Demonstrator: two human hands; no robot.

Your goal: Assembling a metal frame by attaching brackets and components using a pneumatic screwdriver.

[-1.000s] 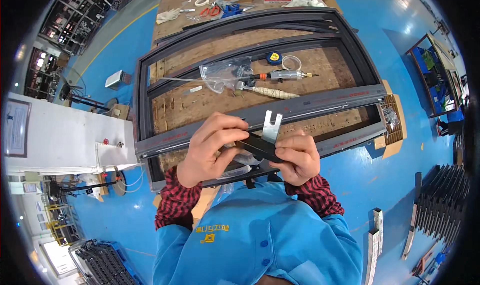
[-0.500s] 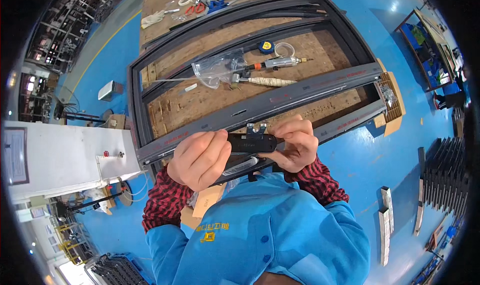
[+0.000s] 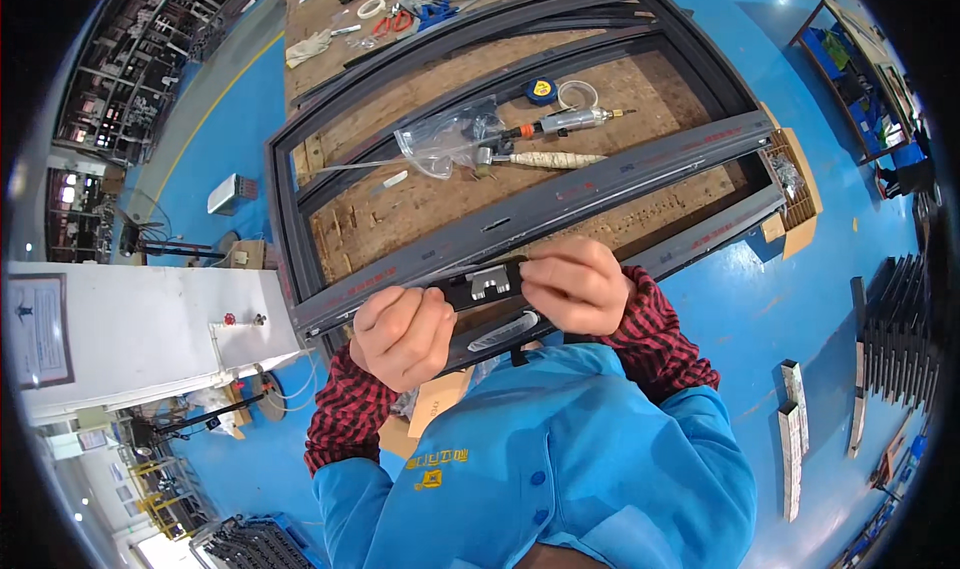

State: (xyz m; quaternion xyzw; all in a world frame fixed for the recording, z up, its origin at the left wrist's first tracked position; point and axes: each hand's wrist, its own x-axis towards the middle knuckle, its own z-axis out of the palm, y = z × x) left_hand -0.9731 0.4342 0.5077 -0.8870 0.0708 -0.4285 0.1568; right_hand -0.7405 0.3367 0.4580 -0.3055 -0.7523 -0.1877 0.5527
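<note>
In front of my chest I hold a black window handle (image 3: 463, 296), a slim bar with a silver forked metal piece (image 3: 490, 285) facing up at its middle. My left hand (image 3: 403, 337) pinches its left end, fingers closed. Closed around its right end are the fingers of my right hand (image 3: 578, 284), which hide that end. Just beyond both hands runs the near rail of a dark grey window frame (image 3: 540, 201) lying on the wooden workbench (image 3: 645, 94). Below the handle, a clear plastic sleeve (image 3: 503, 332) lies along a dark bar.
Inside the frame lie a clear plastic bag (image 3: 450, 141), an air screwdriver (image 3: 575, 120), a hammer with a wrapped handle (image 3: 555, 159), a blue tape measure (image 3: 541, 91) and a tape roll (image 3: 578, 95). A cardboard box (image 3: 797, 184) of small parts sits at the right corner.
The handle has been turned over: its forked piece stood up at the far edge and now faces upward. My right hand has re-gripped, its fingers now curled over the right end.
</note>
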